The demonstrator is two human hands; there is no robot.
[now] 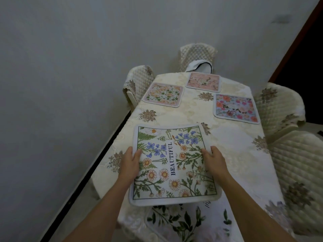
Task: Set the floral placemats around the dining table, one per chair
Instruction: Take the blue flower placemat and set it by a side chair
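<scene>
Table (227,145): cream cloth, its long side close to a pale wall (70,84) at 9 o'clock.
Left chair (138,81): quilted, at 10 o'clock.
Peach mat (163,96): flat at 10 o'clock before that chair; done.
Left hand (130,165): pinches the daisy mat's left edge, thumb on top.
Daisy mat (172,163): held low over the table near 7 o'clock, not yet laid.
Leafy mat (183,222): at 6 o'clock, partly under the daisy mat.
Pink mat (203,81): flat at 12 o'clock before the head chair (197,55); done.
Right hand (215,159): grips the daisy mat's right edge.
Rose mat (236,108): flat at 2 o'clock beside the right chair (279,105); done.
Near right chair (300,172): 4 o'clock, no mat before it; likely left to do.
</scene>
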